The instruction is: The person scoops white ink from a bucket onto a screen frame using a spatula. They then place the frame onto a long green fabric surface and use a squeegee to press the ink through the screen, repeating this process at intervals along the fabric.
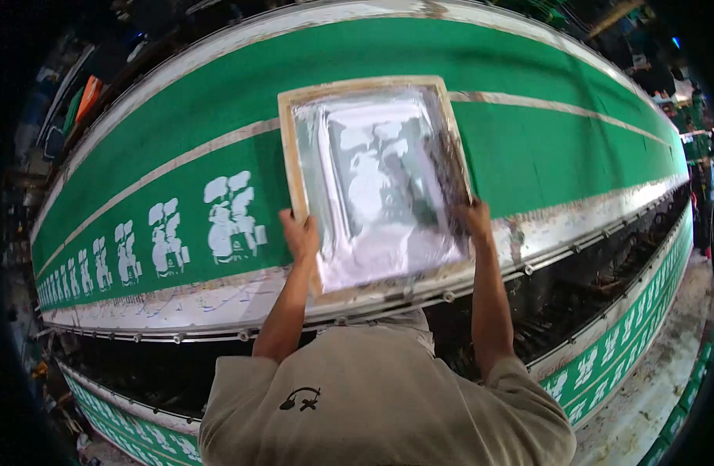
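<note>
A wooden-framed printing screen (pixel 289 147) is over the green fabric in front of me, slightly tilted. White ink smears cover its mesh, thickest along the lower side, and a pale figure shows in the middle. My left hand (pixel 299 235) grips the frame's left side near the lower corner, with fingers closed round the wood. On the opposite side, my right hand (pixel 474 220) is closed on the right edge, where the mesh is dark and smudged. A white printed figure (pixel 231 216) lies on the green fabric (pixel 543 144) left of the screen.
More white prints (pixel 167 237) run in a row leftward along the long curved-looking table. A pale strip divides the fabric lengthwise. Along the table's near edge runs a metal rail (pixel 449 297) with small round stops. Behind me, another printed table (pixel 606 365) stands beyond a dark gap.
</note>
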Demonstrator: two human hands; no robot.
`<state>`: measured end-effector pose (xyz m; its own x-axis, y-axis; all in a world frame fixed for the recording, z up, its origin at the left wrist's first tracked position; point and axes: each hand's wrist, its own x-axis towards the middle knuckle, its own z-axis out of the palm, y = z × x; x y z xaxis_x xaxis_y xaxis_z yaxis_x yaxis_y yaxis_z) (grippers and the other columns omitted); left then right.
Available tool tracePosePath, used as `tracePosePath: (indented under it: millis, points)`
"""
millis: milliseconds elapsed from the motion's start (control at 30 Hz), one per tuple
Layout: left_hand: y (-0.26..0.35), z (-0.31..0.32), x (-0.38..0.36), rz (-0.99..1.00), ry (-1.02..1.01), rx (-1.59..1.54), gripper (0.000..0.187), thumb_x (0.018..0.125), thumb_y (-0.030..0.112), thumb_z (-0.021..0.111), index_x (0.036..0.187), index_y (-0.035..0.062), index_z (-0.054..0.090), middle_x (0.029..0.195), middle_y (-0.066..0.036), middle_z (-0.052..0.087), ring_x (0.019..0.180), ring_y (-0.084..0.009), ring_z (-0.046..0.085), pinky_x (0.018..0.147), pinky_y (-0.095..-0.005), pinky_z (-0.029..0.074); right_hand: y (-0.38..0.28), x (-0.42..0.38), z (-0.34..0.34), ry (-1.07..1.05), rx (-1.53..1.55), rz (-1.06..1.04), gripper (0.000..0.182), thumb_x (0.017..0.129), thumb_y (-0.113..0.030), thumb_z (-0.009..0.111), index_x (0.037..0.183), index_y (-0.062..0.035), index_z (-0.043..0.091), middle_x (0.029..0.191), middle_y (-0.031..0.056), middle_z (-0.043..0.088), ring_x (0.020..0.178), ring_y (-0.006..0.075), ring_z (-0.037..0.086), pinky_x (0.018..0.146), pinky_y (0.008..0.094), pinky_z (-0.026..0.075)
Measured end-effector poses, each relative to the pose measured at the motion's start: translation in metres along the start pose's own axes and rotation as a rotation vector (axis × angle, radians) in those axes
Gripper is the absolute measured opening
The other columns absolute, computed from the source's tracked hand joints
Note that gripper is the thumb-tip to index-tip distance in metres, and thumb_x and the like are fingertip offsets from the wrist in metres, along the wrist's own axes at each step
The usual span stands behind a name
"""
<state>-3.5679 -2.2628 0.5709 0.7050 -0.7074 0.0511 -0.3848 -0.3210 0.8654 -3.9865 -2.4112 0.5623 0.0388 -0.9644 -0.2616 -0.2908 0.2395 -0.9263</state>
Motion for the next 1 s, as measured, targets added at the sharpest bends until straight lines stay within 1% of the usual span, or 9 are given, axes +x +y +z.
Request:
tracePosePath:
  millis: [133,300,500,533,600,667,800,867,1000]
  points:
    - [0.048,0.1,-0.033,-0.054,-0.061,0.126,0.044,0.088,0.012,0.068,0.124,0.0013,0.046,0.107,-0.025,0.065,0.099,-0.044,0.066,0.087,-0.05,0.051,-0.018,0.043,-0.095,0.049,-0.074,0.082,0.042,0.071,-0.014,0.077,0.109,0.0036,0.074,0.093,0.0076,0.072,0.081,0.0193,0.065,0.074,0.0364,0.053]
    - [0.047,0.104,-0.081,0.084,0.045,0.195,0.042,0.086,0.014,0.071,0.121,0.0005,0.051,0.111,-0.027,0.061,0.104,-0.0481,0.061,0.089,-0.055,0.048,0.014,-0.004,-0.133,0.035,0.107,0.041,0.037,0.075,-0.009,0.075,0.111,-0.0012,0.075,0.091,0.0033,0.074,0.083,0.0173,0.065,0.078,0.0331,0.051]
    - [0.038,0.077,-0.07,0.284,-0.094,0.469,0.05,0.081,0.014,0.077,0.122,-0.001,0.053,0.107,-0.024,0.052,0.107,-0.0458,0.052,0.094,-0.0551,0.043,0.05,-0.011,-0.119,0.044,-0.123,0.028,0.045,0.079,-0.017,0.078,0.119,0.0031,0.072,0.145,0.0223,0.055,0.13,0.0391,0.057,0.107,0.042,0.047]
    - [0.042,0.074,-0.069,0.347,-0.092,0.477,0.052,0.08,0.014,0.077,0.123,-0.0007,0.053,0.107,-0.023,0.052,0.106,-0.0448,0.053,0.093,-0.0542,0.044,0.042,-0.031,-0.11,0.171,-0.603,-0.099,0.045,0.078,-0.019,0.077,0.118,0.0003,0.073,0.146,0.0218,0.053,0.137,0.0419,0.05,0.111,0.0479,0.044]
    - [0.056,0.079,-0.068,0.268,-0.11,0.192,0.057,0.08,0.015,0.078,0.128,0.0,0.051,0.111,-0.021,0.053,0.107,-0.041,0.053,0.093,-0.052,0.043,-0.021,-0.06,-0.069,0.237,-1.079,-0.267,0.034,0.076,-0.022,0.08,0.109,-0.0154,0.076,0.136,0.0072,0.062,0.135,0.0349,0.052,0.114,0.0536,0.04]
    - [0.075,0.11,-0.042,0.509,-0.174,0.081,0.065,0.084,0.026,0.079,0.135,-0.0019,0.05,0.122,-0.024,0.055,0.113,-0.0413,0.054,0.1,-0.0511,0.042,-0.056,-0.017,-0.045,0.112,-1.064,-0.594,0.025,0.079,-0.023,0.08,0.104,-0.0195,0.076,0.128,0.0034,0.067,0.125,0.0298,0.061,0.116,0.0535,0.038]
    - [0.157,0.171,0.098,0.644,-0.332,0.175,0.042,0.087,0.042,0.077,0.096,0.0024,0.068,0.117,-0.023,0.059,0.113,-0.043,0.052,0.097,-0.0551,0.042,-0.138,0.18,0.001,-0.294,-1.228,-0.668,0.017,0.088,-0.031,0.074,0.1,-0.0187,0.076,0.101,0.0078,0.076,0.096,0.0298,0.074,0.091,0.0493,0.055]
    - [0.168,0.199,0.153,0.65,-0.253,0.178,0.042,0.09,0.041,0.076,0.101,0.0017,0.066,0.105,-0.021,0.064,0.101,-0.0416,0.058,0.091,-0.0528,0.044,-0.163,0.235,0.021,-0.239,-1.014,-0.682,0.022,0.089,-0.038,0.074,0.097,-0.0167,0.075,0.096,0.01,0.075,0.09,0.0328,0.073,0.076,0.05,0.057]
    - [0.119,0.198,0.06,0.554,-0.141,0.26,0.04,0.092,0.037,0.073,0.112,0.0036,0.065,0.099,-0.017,0.068,0.092,-0.0402,0.063,0.088,-0.0506,0.044,-0.09,0.167,0.028,-0.023,-1.002,-0.751,0.027,0.077,-0.035,0.084,0.091,-0.0154,0.073,0.091,0.0069,0.07,0.093,0.0318,0.071,0.078,0.0474,0.056]
